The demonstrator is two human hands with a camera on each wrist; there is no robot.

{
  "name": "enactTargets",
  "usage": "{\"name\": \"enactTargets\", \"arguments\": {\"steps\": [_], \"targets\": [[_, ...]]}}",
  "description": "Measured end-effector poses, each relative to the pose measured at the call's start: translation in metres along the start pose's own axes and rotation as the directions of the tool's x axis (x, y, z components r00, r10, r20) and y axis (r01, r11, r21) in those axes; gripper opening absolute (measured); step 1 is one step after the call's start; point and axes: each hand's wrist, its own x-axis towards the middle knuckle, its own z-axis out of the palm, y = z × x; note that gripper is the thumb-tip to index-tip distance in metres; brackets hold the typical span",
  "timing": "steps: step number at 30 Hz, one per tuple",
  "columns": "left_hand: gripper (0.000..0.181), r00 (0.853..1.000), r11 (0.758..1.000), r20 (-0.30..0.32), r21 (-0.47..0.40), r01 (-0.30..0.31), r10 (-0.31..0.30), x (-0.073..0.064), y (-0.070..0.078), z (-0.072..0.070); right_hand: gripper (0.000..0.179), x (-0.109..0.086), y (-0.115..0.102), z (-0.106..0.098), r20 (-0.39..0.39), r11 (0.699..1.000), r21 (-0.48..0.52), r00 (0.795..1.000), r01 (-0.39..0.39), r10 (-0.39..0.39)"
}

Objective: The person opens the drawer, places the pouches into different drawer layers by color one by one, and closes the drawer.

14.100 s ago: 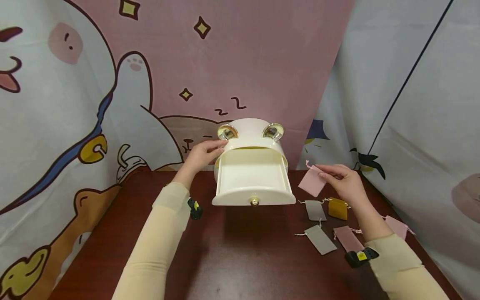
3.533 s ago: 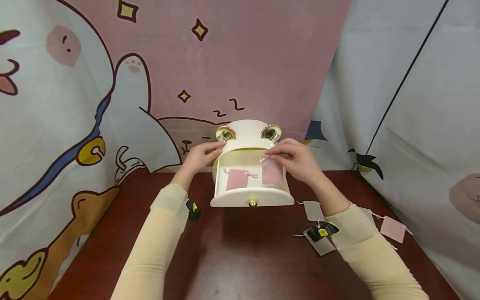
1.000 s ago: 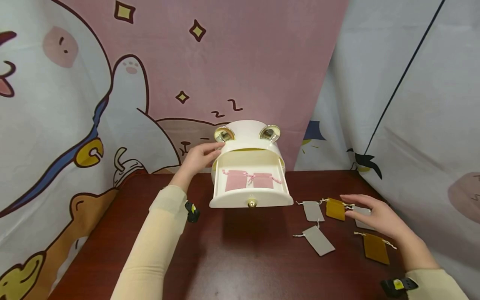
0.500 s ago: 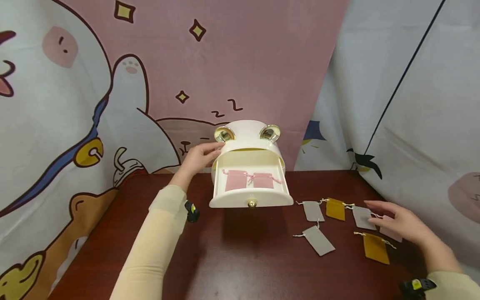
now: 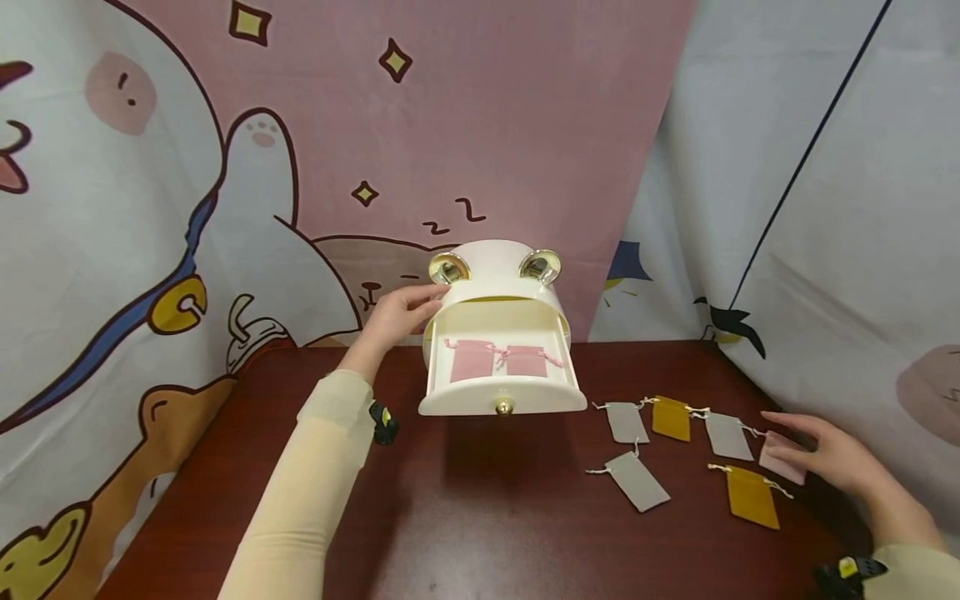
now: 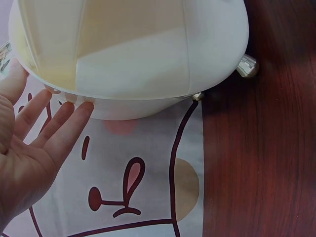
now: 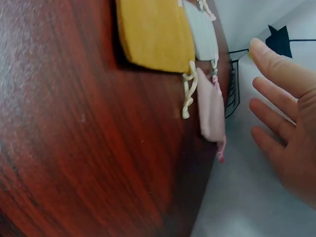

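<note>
A white box with a pulled-out drawer (image 5: 504, 398) and two gold-rimmed, ear-like rounds stands at the table's back. Inside the drawer, two pink drawstring pouches (image 5: 472, 361) lie side by side. My left hand (image 5: 392, 321) rests its fingertips against the box's left side; in the left wrist view its fingers (image 6: 69, 131) are nearly straight on the white wall. At far right, my right hand (image 5: 836, 454) hovers with fingers spread by a pink pouch (image 5: 782, 457), partly covering it. The right wrist view shows a gap between that hand and the pink pouch (image 7: 211, 106).
Left of the right hand lie two mustard pouches (image 5: 752, 497), one farther back, and three grey pouches (image 5: 637, 482). The dark red-brown table (image 5: 480, 533) meets a printed cloth backdrop (image 5: 510, 125) behind and a pale cloth (image 5: 840, 208) at right.
Earlier the drawer was bare and my right hand pinched a pink pouch; now two pink pouches lie inside. Over the last second the right hand moved rightward. The left hand stayed at the box.
</note>
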Motion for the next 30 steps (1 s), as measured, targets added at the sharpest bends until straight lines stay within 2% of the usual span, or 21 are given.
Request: {"name": "enactTargets", "arguments": {"steps": [7, 17, 21, 24, 30], "targets": [[0.039, 1.0, 1.0, -0.004, 0.016, 0.001, -0.001, -0.001, 0.0, 0.0, 0.056, -0.005, 0.012, 0.002, 0.012, 0.995, -0.014, 0.995, -0.101, 0.101], [0.038, 1.0, 1.0, -0.003, 0.005, 0.002, -0.002, 0.0, -0.001, 0.0, 0.055, -0.01, 0.025, 0.005, 0.03, 0.991, -0.049, 0.991, -0.127, 0.128], [0.038, 1.0, 1.0, 0.0, -0.009, -0.001, 0.001, 0.0, -0.002, 0.0, 0.062, -0.011, 0.031, 0.008, 0.06, 0.985, -0.059, 0.984, -0.163, 0.167], [0.038, 1.0, 1.0, 0.001, -0.012, -0.004, 0.004, 0.0, -0.002, 0.0, 0.069, -0.01, 0.034, 0.01, 0.104, 0.976, -0.05, 0.971, -0.213, 0.217], [0.038, 1.0, 1.0, 0.002, 0.005, -0.002, 0.002, -0.001, 0.0, 0.0, 0.073, -0.01, 0.037, 0.016, 0.096, 0.963, -0.063, 0.958, -0.263, 0.269]]}}
